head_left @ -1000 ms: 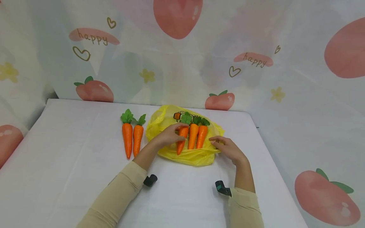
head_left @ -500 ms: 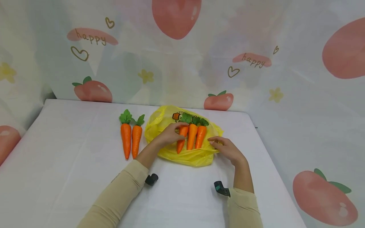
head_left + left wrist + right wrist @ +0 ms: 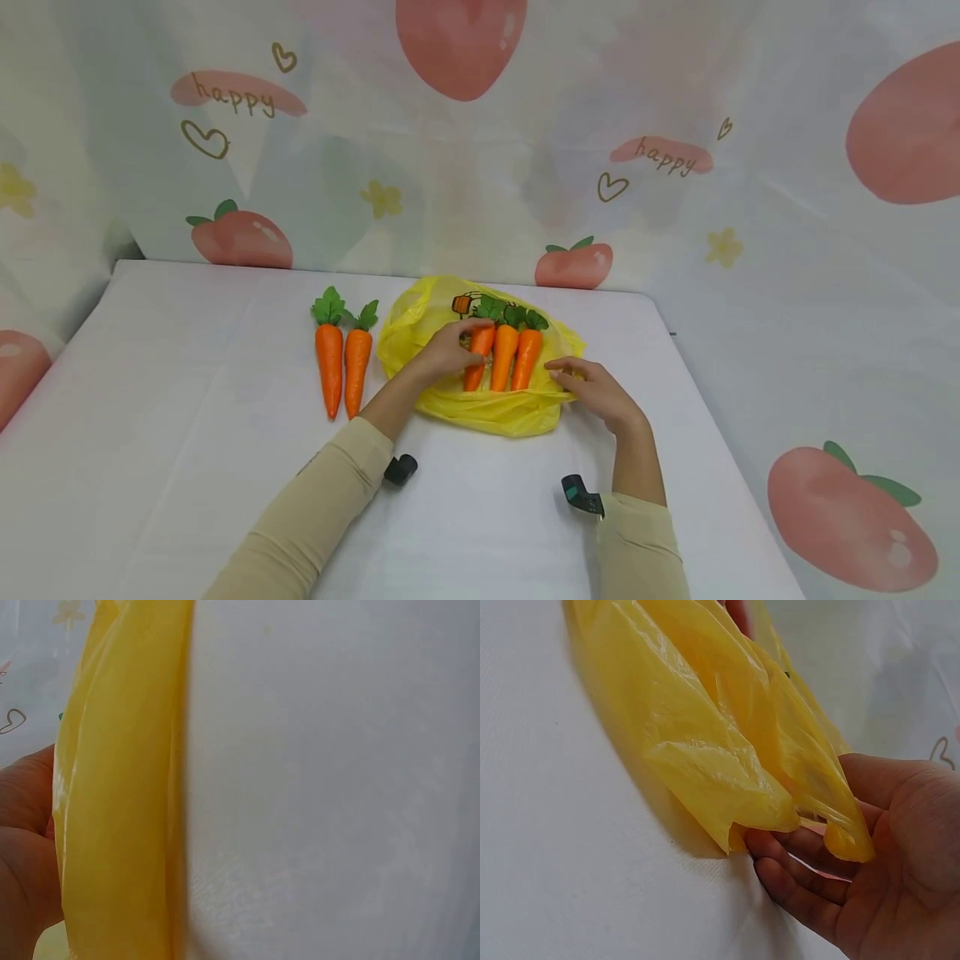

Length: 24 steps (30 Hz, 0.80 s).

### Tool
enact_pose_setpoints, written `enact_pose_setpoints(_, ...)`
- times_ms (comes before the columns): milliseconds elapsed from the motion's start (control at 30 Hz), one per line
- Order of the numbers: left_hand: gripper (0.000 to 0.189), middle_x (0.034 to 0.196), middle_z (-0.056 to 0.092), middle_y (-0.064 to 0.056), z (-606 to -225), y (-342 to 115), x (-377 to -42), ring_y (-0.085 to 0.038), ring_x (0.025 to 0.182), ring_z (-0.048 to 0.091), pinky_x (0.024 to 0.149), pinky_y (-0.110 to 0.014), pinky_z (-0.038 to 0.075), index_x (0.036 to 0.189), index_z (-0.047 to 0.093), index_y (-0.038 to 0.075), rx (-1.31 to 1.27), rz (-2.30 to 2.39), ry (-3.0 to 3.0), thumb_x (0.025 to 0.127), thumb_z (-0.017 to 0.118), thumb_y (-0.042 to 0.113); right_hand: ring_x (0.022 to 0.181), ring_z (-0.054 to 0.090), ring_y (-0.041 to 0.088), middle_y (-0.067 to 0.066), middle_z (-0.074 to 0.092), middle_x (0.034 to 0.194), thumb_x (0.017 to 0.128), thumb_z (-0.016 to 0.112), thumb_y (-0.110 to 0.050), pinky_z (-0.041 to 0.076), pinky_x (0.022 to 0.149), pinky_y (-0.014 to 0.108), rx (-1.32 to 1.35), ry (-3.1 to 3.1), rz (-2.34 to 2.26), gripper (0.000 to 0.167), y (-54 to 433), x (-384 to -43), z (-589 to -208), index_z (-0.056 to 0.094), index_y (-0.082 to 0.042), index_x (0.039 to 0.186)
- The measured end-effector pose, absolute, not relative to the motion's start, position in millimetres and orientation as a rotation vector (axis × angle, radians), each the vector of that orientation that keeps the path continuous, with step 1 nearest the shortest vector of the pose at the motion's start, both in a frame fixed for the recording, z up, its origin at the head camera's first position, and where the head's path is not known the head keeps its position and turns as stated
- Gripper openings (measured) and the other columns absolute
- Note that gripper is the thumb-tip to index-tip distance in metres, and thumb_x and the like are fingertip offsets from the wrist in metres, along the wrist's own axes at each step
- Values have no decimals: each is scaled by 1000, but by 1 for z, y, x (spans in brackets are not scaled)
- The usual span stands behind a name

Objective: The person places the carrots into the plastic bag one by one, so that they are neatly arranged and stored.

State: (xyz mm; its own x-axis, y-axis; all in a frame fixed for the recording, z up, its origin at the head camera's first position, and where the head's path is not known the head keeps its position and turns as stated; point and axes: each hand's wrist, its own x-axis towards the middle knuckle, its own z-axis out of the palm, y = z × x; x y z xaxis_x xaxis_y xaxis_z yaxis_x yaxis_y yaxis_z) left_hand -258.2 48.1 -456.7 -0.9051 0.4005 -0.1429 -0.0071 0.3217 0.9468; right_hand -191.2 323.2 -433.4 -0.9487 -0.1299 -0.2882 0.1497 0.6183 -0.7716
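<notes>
On the table lies a yellow plastic bag (image 3: 498, 417), its mouth spread toward the back, with three carrots at it. My left hand (image 3: 444, 350) grips the leftmost carrot (image 3: 481, 340) between thumb and fingers; the bag's front fold hides its tip. To its right lie the middle carrot (image 3: 505, 354) and the right carrot (image 3: 528, 354), side by side, leaves pointing back. My right hand (image 3: 596, 392) holds the bag's right edge; in the right wrist view the yellow film (image 3: 705, 780) passes between thumb and curled fingers. Yellow film hides most of my left hand in the left wrist view.
Left of the bag, a carrot (image 3: 329, 367) and a slimmer carrot (image 3: 357, 367) lie side by side on the white table (image 3: 480, 517). Behind the table hangs a printed backdrop (image 3: 465, 183) with fruit and hearts.
The leftmost carrot's tip, earlier showing over the bag's front fold, has slipped behind that fold with my left hand on it. The right hand stays at the bag's edge.
</notes>
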Motion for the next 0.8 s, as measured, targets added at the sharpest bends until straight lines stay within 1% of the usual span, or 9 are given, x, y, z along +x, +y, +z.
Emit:
enact_pose_setpoints(100, 63, 151, 49, -13, -456, 48, -258, -30, 121, 50, 85, -35, 52, 148, 59, 20, 361, 1587, 2249, 91, 75, 0, 112, 52, 29, 15, 58, 136, 108, 55, -31, 44, 100, 47, 12, 2525, -1251, 41, 323, -192, -433, 63, -5, 138)
enact_pose_setpoints(267, 62, 153, 47, -11, -457, 48, -259, -28, 123, 49, 80, -30, 51, 148, 58, 21, 384, 1547, 2268, 92, 74, 0, 110, 52, 28, 14, 58, 133, 108, 55, -31, 43, 98, 45, 19, 2524, -1258, 40, 323, -192, -433, 64, -5, 138)
enact_pose_setpoints(367, 62, 155, 46, -10, -458, 48, -260, -28, 121, 49, 71, -27, 48, 149, 57, 22, 397, 1538, 2269, 93, 73, 1, 110, 52, 28, 14, 59, 131, 108, 55, -31, 43, 98, 45, 22, 2523, -1259, 40, 323, -192, -433, 64, -5, 138)
enact_pose_setpoints(467, 62, 154, 47, -10, -459, 47, -260, -28, 115, 49, 64, -26, 46, 149, 57, 22, 403, 1549, 2259, 93, 73, 1, 110, 52, 28, 14, 58, 132, 108, 55, -31, 43, 98, 45, 27, 2521, -1258, 40, 323, -192, -433, 64, -5, 137)
enact_pose_setpoints(533, 63, 152, 48, -12, -460, 47, -260, -28, 111, 51, 64, -26, 46, 150, 57, 20, 424, 1561, 2258, 93, 74, 0, 111, 52, 28, 15, 58, 133, 108, 55, -31, 43, 99, 46, 27, 2520, -1258, 40, 323, -192, -434, 64, -5, 137)
enact_pose_setpoints(633, 63, 150, 50, -13, -460, 46, -259, -27, 106, 53, 68, -27, 49, 150, 56, 16, 470, 1574, 2267, 92, 74, -2, 112, 51, 29, 15, 58, 134, 108, 55, -31, 43, 99, 47, 22, 2521, -1257, 40, 323, -192, -434, 64, -5, 137)
enact_pose_setpoints(700, 63, 149, 51, -14, -460, 45, -260, -27, 107, 54, 72, -29, 50, 150, 56, 12, 508, 1582, 2272, 92, 74, -3, 112, 51, 29, 15, 57, 134, 108, 55, -31, 43, 100, 47, 20, 2522, -1256, 40, 323, -192, -434, 64, -5, 137)
enact_pose_setpoints(800, 61, 150, 50, -13, -460, 44, -260, -27, 111, 54, 77, -30, 52, 149, 57, 10, 528, 1587, 2265, 92, 74, -4, 112, 51, 30, 15, 58, 134, 108, 55, -31, 43, 100, 47, 18, 2521, -1257, 40, 323, -192, -434, 64, -5, 137)
